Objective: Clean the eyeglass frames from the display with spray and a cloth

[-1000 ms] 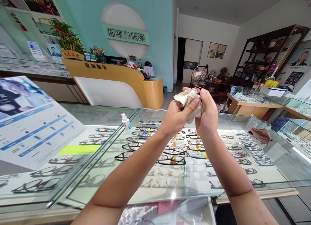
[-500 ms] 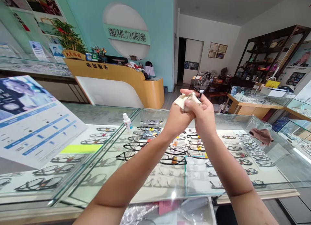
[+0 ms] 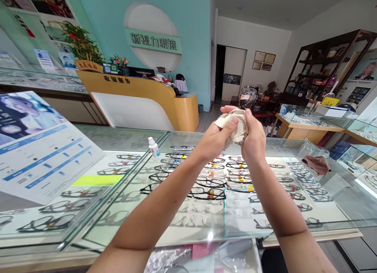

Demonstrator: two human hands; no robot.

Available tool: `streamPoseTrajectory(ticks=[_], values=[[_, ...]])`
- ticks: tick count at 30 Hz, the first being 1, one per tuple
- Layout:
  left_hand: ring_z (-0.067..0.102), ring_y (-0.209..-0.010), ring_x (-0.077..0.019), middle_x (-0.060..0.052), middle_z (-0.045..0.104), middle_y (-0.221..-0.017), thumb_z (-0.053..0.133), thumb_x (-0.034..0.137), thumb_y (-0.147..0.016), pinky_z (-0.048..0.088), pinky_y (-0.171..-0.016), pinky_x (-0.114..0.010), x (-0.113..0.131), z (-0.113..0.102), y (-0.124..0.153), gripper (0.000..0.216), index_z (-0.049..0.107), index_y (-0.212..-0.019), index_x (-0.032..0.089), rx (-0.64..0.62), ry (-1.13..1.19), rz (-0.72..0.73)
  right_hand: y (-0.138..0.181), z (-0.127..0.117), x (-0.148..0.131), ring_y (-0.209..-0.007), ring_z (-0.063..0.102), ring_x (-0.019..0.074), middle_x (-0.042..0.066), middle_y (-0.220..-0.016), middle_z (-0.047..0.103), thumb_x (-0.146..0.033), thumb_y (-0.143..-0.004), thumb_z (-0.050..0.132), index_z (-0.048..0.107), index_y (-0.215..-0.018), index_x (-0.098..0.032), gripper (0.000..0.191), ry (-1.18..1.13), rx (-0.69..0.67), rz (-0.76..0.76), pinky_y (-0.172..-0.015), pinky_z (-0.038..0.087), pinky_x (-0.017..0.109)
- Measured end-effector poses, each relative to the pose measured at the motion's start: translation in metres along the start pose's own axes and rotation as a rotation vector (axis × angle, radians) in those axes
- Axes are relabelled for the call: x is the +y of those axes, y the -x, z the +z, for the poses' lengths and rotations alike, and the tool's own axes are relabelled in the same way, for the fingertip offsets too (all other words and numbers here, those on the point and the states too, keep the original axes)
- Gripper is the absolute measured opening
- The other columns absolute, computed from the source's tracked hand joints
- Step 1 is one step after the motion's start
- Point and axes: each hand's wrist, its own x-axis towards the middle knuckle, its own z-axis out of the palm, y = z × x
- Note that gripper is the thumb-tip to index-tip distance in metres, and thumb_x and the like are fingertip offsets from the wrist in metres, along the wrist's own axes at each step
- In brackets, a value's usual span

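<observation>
In front of me, above the glass counter, both my hands are raised close together. My left hand (image 3: 216,138) is closed on a cream cleaning cloth (image 3: 240,127) with a zigzag edge, its thumb pressing on the front. My right hand (image 3: 255,136) grips dark-rimmed eyeglasses (image 3: 248,97) against the cloth, thumb up along its right edge. One round lens stands out above the fingers. The rest of the frame is hidden by the cloth and hands.
Rows of eyeglasses (image 3: 210,193) lie inside the glass display case (image 3: 203,137). On its top stand a small white bottle (image 3: 153,148) and, at left, a printed card (image 3: 44,147). A brown cloth (image 3: 317,164) lies at right. An open drawer (image 3: 257,257) is below.
The cloth has spread wider between my hands, and my right thumb has shifted to its right edge. The eyeglasses have moved slightly right and tilted. My left thumb now lies across the cloth.
</observation>
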Motion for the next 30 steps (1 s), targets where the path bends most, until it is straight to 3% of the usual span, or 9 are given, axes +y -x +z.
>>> streamPoseTrajectory(ticks=[7, 13, 20, 27, 30], values=[[0.066, -0.082, -0.0169, -0.003, 0.07, -0.09, 0.085, 0.055, -0.08, 0.053, -0.071, -0.026, 0.004, -0.005, 0.001, 0.049, 0.069, -0.106, 0.018, 0.003, 0.051, -0.038, -0.001, -0.001, -0.001, -0.11, 0.073, 0.0269, 0.007, -0.108, 0.078, -0.079, -0.097, 0.06, 0.082, -0.104, -0.022, 0.061, 0.021, 0.01, 0.005, -0.089, 0.063, 0.037], [0.053, -0.069, -0.0108, 0.002, 0.058, -0.078, 0.081, 0.07, -0.082, 0.046, -0.062, -0.023, 0.002, 0.008, 0.005, 0.055, 0.065, -0.096, 0.019, 0.06, -0.045, 0.05, 0.0, 0.002, 0.003, -0.113, 0.072, 0.0273, 0.006, -0.107, 0.078, -0.081, -0.095, 0.062, 0.082, -0.102, -0.023, 0.062, 0.021, 0.004, 0.014, -0.092, 0.064, 0.037], [0.061, -0.081, -0.0152, -0.003, 0.067, -0.089, 0.083, 0.066, -0.083, 0.051, -0.071, -0.026, -0.006, 0.012, 0.004, 0.051, 0.069, -0.097, 0.019, 0.15, -0.055, 0.167, 0.0, 0.011, 0.002, -0.12, 0.071, 0.0298, 0.009, -0.109, 0.078, -0.084, -0.091, 0.064, 0.079, -0.09, -0.022, 0.064, -0.064, 0.068, 0.008, -0.097, 0.064, 0.04], [0.057, -0.07, -0.015, -0.001, 0.058, -0.078, 0.084, 0.063, -0.083, 0.047, -0.061, -0.028, -0.007, 0.0, 0.005, 0.049, 0.066, -0.098, 0.02, 0.034, -0.1, 0.084, -0.003, 0.006, -0.001, -0.107, 0.075, 0.0286, 0.009, -0.108, 0.079, -0.079, -0.09, 0.067, 0.08, -0.094, -0.021, 0.06, -0.075, 0.104, 0.034, -0.089, 0.065, 0.039], [0.059, -0.073, -0.0154, -0.001, 0.059, -0.081, 0.086, 0.063, -0.082, 0.048, -0.063, -0.028, -0.008, 0.002, 0.004, 0.05, 0.064, -0.098, 0.021, 0.047, -0.087, 0.109, -0.001, 0.007, 0.002, -0.106, 0.075, 0.0276, 0.009, -0.109, 0.078, -0.079, -0.092, 0.065, 0.08, -0.097, -0.021, 0.06, -0.045, 0.12, 0.025, -0.09, 0.064, 0.038]])
